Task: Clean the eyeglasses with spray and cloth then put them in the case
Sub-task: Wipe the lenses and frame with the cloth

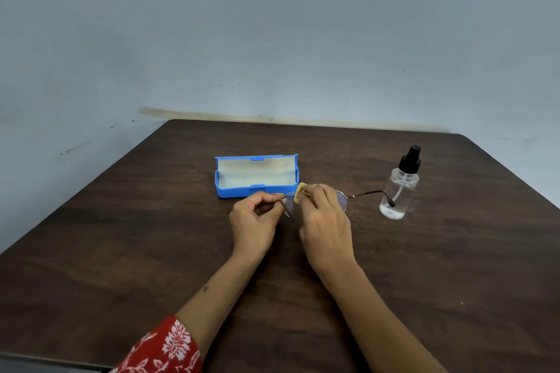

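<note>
Open blue plastic case (256, 176) sits mid dark wooden tabletop (424, 266); thin metal-framed eyeglasses (341, 197) held just in front of it; clear spray bottle (399, 189) stands to their right.

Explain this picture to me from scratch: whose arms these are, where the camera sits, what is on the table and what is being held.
There is no machine here, just a person's two bare hands. The camera is worn on their head and looks forward and down. The left hand pinches the eyeglasses by the frame, while the right hand holds a yellow cloth against a lens. On the brown table lie an open blue case, nothing visible inside, and a clear spray bottle standing upright to the right.
</note>
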`<state>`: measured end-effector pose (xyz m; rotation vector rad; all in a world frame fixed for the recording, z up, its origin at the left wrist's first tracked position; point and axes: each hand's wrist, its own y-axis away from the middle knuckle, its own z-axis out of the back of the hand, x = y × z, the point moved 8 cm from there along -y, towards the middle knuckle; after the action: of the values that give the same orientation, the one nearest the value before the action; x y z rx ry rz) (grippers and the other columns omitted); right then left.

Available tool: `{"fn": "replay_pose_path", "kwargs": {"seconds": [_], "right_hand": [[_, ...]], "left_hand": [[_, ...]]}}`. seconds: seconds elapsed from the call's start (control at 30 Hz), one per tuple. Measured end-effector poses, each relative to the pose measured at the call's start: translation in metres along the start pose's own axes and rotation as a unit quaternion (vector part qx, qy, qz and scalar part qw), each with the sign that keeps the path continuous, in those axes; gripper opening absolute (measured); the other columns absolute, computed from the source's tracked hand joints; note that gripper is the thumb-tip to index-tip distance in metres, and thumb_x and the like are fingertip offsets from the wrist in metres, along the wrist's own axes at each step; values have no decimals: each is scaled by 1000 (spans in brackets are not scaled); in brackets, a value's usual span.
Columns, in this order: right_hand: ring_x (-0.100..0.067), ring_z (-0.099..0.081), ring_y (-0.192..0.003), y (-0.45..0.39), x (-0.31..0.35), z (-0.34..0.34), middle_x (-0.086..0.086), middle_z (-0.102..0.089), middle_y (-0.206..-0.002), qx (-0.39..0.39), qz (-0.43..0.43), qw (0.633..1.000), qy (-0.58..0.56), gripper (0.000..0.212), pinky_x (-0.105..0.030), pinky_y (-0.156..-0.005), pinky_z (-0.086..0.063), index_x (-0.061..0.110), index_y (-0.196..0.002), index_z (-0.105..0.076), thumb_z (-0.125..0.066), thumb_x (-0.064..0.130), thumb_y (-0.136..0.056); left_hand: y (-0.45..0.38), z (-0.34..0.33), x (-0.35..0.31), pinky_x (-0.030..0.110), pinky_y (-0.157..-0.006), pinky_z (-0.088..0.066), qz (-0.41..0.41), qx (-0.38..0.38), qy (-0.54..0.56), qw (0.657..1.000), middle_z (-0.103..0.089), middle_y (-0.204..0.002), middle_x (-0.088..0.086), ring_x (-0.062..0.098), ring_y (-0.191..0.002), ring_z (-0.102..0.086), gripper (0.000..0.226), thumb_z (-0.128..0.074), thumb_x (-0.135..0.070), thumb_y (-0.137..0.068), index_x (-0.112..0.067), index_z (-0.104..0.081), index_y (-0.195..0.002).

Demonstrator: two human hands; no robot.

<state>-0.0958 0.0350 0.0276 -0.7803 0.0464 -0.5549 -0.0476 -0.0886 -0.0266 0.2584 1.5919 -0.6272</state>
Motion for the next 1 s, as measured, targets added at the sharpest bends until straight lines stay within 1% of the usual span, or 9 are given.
{"fn": "replay_pose_path", "kwargs": {"seconds": [0.1, 0.2, 0.3, 0.4, 0.57, 0.77, 0.83, 0.9, 1.0], "right_hand": [[-28, -67, -81, -1, -3, 2, -13, -69, -84, -3, -13, 1000, -3, 39, -27, -62, -55, -3, -79, -71, -76, -14, -42], [-27, -66, -80, 1, -2, 1, -11, -69, -83, 11, 0, 1000, -13, 37, -25, -59, -53, -1, -77, -71, -75, -12, -42], [-26, -65, -82, 3, 2, -5, -8, -69, -84, 31, 21, 998, -42, 30, -25, -59, -53, 1, -79, -71, -76, -8, -51], [-25, -64, -83, 3, 5, -7, -8, -68, -85, 28, 30, 998, -52, 25, -26, -60, -52, 2, -80, -71, -74, -7, -57], [-25, -66, -82, 0, 0, -4, -8, -69, -85, 10, 5, 1000, -27, 29, -25, -61, -54, 2, -79, -72, -82, -5, -53], [-26, -64, -84, 3, 8, -6, -8, -68, -84, 13, 43, 996, -74, 20, -28, -62, -55, 0, -81, -71, -67, -8, -63], [-26, -65, -82, 1, 5, -4, -9, -68, -83, 7, 27, 998, -64, 19, -27, -60, -55, -1, -79, -71, -73, -8, -62], [-27, -66, -83, -1, 1, -3, -10, -69, -84, 0, 11, 999, -45, 23, -26, -62, -55, -1, -79, -71, -78, -7, -57], [-27, -65, -83, 0, 0, -1, -9, -69, -84, -14, 10, 999, -49, 22, -26, -66, -54, 0, -78, -72, -78, -6, -58]], "left_hand": [[-1, 1, 2, 17, -70, -54, 0, 1, -6, 1000, -74, -75, -9, 4, -75, -70, 21, -74, -2, -75, -22, -71, -70], [-1, 0, 4, 17, -70, -55, -2, 5, -8, 1000, -74, -75, -9, 5, -76, -70, 21, -74, -3, -75, -23, -72, -72], [-1, 0, 2, 15, -68, -55, 0, 3, -9, 1000, -74, -75, -7, 4, -74, -70, 17, -76, -5, -74, -22, -73, -74], [-1, 0, -1, 12, -66, -53, -3, 0, -13, 1000, -73, -76, -8, 1, -73, -69, 16, -76, -5, -74, -21, -73, -75], [1, -1, -2, 13, -67, -54, 5, 1, 4, 1000, -73, -76, -5, 0, -71, -69, 13, -74, 0, -74, -14, -72, -75], [1, 0, -3, 14, -70, -54, -3, 0, -3, 1000, -73, -78, -6, 1, -73, -69, 17, -73, 1, -75, -16, -72, -76], [1, 1, -3, 13, -68, -53, -5, 1, -2, 1000, -73, -76, -7, 1, -72, -69, 16, -74, 0, -75, -16, -73, -76], [1, 0, -4, 12, -67, -53, -9, 1, -5, 1000, -73, -75, -8, 1, -72, -69, 15, -75, -2, -74, -18, -72, -74], [0, 0, -3, 14, -67, -54, -5, 0, -3, 1000, -73, -73, -8, 1, -71, -69, 14, -76, -4, -73, -17, -72, -73]]}}
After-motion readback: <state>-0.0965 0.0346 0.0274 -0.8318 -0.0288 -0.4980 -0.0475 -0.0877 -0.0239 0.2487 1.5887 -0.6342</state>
